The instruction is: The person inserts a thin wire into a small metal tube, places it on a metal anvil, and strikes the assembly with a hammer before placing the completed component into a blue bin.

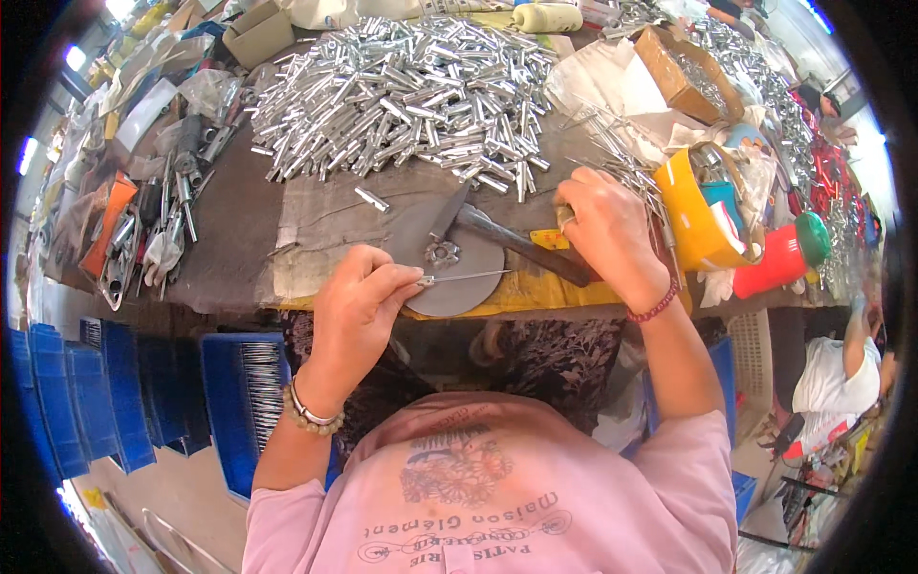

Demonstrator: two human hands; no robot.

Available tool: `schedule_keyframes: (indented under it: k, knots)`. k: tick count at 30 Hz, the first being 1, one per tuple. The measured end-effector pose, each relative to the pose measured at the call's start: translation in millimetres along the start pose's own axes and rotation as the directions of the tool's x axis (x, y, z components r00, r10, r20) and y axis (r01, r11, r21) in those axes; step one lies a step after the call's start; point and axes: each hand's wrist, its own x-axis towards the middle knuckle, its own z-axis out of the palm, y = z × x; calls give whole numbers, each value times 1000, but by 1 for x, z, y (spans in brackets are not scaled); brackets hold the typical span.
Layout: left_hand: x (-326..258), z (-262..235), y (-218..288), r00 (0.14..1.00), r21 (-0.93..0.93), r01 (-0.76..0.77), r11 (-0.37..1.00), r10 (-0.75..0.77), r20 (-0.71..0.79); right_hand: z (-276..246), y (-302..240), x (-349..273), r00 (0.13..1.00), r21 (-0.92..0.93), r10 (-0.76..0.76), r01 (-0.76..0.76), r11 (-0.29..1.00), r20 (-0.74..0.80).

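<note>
My left hand [359,301] pinches a thin metal rod [469,277] by its short tube end, laid across a round grey metal plate [457,268] at the table's front edge. A small star-shaped metal piece [443,253] rests on that plate. My right hand [607,234] sits to the right of the plate, fingers curled on a small metal piece beside a bundle of thin rods [626,167]. A hammer [521,244] with a dark handle lies across the plate between the two hands.
A large heap of short silver tubes [411,91] fills the table's far side. A yellow container [698,215] and a red bottle with a green cap [782,256] stand at right. Pliers and tools [158,230] lie at left. Blue crates [239,392] sit below. Another person [846,368] works lower right.
</note>
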Motion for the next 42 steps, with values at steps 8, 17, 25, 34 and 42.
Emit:
schedule_keyframes:
  k: [8,17,25,34,42]
  knots:
    - [-4,-1,-3,1000,-31,15,999,-14,23,-6,-13,7,939,655,234,-344,673,252]
    - [-5,-1,-2,999,-46,28,999,-27,22,-6,-22,3,818,832,236,-551,61,525]
    - [-4,4,-7,999,-5,-22,1000,22,-30,4,-100,-9,996,743,14,59,667,-92]
    - [-5,1,-7,1000,-25,-3,1000,3,12,42,-125,-15,968,565,-63,193,802,-242]
    - [-7,3,-10,1000,-46,-1,999,1,6,32,-125,-13,962,434,-152,239,869,-227]
